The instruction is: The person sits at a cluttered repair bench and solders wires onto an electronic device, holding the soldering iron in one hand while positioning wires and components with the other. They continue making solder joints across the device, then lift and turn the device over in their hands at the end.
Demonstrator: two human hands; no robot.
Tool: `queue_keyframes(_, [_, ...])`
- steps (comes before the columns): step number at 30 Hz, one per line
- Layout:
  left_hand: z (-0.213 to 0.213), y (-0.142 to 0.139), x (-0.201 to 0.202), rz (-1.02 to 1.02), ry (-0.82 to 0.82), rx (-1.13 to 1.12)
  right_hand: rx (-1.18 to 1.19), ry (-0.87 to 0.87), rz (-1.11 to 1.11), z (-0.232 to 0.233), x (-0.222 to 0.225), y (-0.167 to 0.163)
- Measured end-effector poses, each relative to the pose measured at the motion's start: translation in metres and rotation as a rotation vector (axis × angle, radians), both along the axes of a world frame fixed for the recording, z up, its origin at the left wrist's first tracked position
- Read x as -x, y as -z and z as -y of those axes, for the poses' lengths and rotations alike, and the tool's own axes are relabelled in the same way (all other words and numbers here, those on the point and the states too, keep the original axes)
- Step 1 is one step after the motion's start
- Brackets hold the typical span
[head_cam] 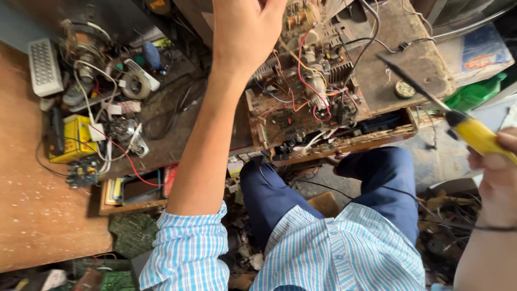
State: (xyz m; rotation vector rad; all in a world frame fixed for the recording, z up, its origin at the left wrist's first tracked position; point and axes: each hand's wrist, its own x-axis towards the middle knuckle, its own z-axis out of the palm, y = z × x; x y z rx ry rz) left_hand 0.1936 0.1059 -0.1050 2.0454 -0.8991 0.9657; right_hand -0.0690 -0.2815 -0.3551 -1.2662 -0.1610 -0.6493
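Yellow-handled screwdriver [458, 125] sits clenched in the right hand [498, 172] at three o'clock, its dark shaft angled toward eleven o'clock; the left hand [245, 32] reaches at twelve o'clock onto the wired circuit board [307, 102], grip hidden. At nine o'clock lies a yellow multimeter [75, 139]; beside it a tape roll [133, 85].

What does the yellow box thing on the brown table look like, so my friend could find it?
Start at the brown wooden table on the left, then find the heap of wires and parts at its far side. The small yellow box-shaped meter sits there, the only bright yellow thing, with a red wire running past it.
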Motion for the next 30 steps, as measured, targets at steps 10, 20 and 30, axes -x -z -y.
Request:
queue_keyframes(10, [0.011,-0.023,-0.03,-0.189,0.156,-0.281,0.542,0.144,0.296,-0.056,-0.128,-0.065])
queue_keyframes(20, [0.018,-0.014,-0.041,-0.126,0.153,-0.364,0.489,0.161,0.319,-0.07,-0.163,-0.068])
queue_keyframes(30, [0.036,-0.005,-0.044,-0.187,0.221,-0.451,0.339,0.155,0.169,-0.049,-0.193,0.022])
